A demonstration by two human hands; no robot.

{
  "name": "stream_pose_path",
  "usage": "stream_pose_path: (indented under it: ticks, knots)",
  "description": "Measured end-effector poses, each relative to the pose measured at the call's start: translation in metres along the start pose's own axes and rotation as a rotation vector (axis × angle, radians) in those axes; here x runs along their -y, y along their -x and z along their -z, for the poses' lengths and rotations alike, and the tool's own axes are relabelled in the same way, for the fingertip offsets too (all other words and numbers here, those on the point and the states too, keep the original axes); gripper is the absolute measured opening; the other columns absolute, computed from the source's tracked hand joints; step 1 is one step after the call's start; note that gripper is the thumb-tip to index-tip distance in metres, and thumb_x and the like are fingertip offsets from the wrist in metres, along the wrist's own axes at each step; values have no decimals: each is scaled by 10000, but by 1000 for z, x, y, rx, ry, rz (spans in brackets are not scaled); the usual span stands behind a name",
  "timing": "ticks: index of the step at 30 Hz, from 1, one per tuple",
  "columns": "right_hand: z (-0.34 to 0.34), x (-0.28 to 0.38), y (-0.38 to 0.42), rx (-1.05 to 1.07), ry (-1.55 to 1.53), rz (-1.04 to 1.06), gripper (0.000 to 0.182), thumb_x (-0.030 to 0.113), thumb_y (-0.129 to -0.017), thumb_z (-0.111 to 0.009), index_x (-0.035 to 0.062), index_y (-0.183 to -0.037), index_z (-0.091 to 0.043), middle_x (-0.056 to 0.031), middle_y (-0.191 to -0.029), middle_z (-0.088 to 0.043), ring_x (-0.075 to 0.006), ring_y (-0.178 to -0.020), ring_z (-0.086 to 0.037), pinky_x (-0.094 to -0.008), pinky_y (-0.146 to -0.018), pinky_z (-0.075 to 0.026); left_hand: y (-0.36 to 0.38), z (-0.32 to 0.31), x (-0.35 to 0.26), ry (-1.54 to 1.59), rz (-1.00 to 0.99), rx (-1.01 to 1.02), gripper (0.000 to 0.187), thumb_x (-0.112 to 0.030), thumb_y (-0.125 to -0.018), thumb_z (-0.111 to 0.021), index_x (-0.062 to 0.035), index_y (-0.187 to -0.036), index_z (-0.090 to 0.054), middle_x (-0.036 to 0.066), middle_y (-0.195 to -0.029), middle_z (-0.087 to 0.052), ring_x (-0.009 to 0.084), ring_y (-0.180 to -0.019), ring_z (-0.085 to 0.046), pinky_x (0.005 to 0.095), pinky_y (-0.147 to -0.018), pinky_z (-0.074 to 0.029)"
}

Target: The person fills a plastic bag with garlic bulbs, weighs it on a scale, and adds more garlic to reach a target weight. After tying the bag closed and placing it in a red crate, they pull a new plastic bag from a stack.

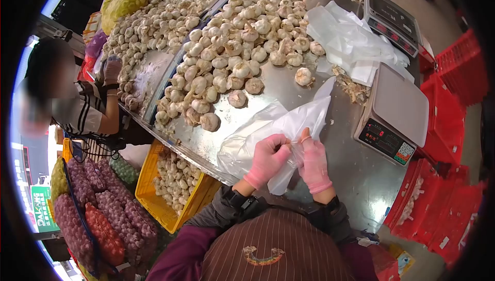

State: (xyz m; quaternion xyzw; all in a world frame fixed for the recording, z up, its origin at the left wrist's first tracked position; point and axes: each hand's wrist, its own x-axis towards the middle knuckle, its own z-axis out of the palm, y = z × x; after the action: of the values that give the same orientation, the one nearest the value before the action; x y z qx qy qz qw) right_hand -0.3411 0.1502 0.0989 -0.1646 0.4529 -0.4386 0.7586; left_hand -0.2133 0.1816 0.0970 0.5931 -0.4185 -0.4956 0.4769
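Note:
My left hand (269,159), in a pink glove with bare fingertips, is closed on a thin white plastic bag (252,134). Close beside it my right hand (313,165), gloved the same way, pinches the same bag near its middle. The bag lies loosely over the metal table, one end raised toward the right and a strip hanging below my hands. Just beyond it are single garlic bulbs (237,99) and one set apart (303,77). A large heap of garlic (232,43) spreads behind them.
On the right stand a scale (394,108) and a second scale (393,18), with a stack of plastic bags (350,33) beside them. Red crates (438,198) line the right edge. A yellow crate of garlic (175,183) and mesh sacks (113,209) sit lower left. Another person (82,95) works at left.

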Motion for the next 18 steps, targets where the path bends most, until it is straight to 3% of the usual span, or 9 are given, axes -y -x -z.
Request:
stream_pose_path:
  ticks: [1,2,3,4,5,7,10,14,18]
  knots:
    - [4,0,-2,11,168,61,300,263,-923,-606,-31,-892,-658,-36,-819,-638,-88,-710,-583,-238,-603,-473,-5,2,0,7,5,13,65,-40,-807,-620,2,-759,-606,-11,-682,-563,84,-609,-518,243,-561,-421]
    - [7,-1,-4,15,247,94,254,190,-922,-599,-48,-987,-660,-55,-897,-659,-85,-743,-589,-227,-642,-468,-13,7,-1,-276,-157,-55,47,-34,-783,-620,3,-762,-600,32,-671,-565,128,-586,-530,261,-549,-428]
    - [4,-1,-5,-12,245,94,254,190,-922,-599,-48,-987,-660,-55,-897,-659,-85,-743,-589,-227,-642,-468,-20,10,-3,-555,-321,-116,42,-28,-758,-620,5,-764,-594,76,-660,-567,171,-563,-543,279,-537,-435]
    - [-1,-1,-4,0,113,64,232,164,-915,-602,-47,-992,-660,-53,-884,-658,-90,-743,-590,-223,-648,-460,-26,10,-2,-572,-358,-155,81,-14,-714,-617,-4,-793,-602,149,-690,-562,250,-559,-549,311,-531,-447]
    - [-6,1,-4,15,-16,45,212,139,-909,-605,-46,-997,-660,-50,-871,-657,-94,-743,-590,-219,-653,-452,-29,11,-6,-601,-364,-151,60,-14,-753,-619,7,-808,-610,88,-679,-573,189,-572,-561,288,-542,-456]
    - [-8,4,-6,38,-91,71,182,131,-900,-615,-36,-953,-662,-36,-821,-637,-96,-709,-576,-220,-640,-440,-26,6,-14,84,-83,23,120,-84,-797,-633,10,-872,-624,54,-769,-602,117,-702,-593,271,-607,-478]
    - [-7,3,-4,120,-37,41,223,239,-904,-635,49,-790,-614,5,-730,-573,-84,-621,-530,-236,-562,-431,-21,0,-8,100,-120,150,140,-85,-823,-623,21,-916,-626,21,-758,-610,51,-702,-567,223,-611,-470]
    - [-9,-2,-3,24,-203,25,298,360,-907,-621,96,-774,-589,23,-695,-553,-70,-593,-514,-230,-510,-400,-23,-3,-11,27,-38,194,113,-55,-826,-598,21,-908,-609,25,-683,-609,59,-617,-560,213,-576,-463]
    - [19,2,-4,187,-277,64,359,442,-909,-588,116,-761,-567,37,-669,-530,-64,-587,-506,-228,-525,-409,-28,-8,-1,-50,-195,57,42,-17,-838,-555,12,-858,-577,24,-624,-588,70,-569,-552,212,-542,-453]
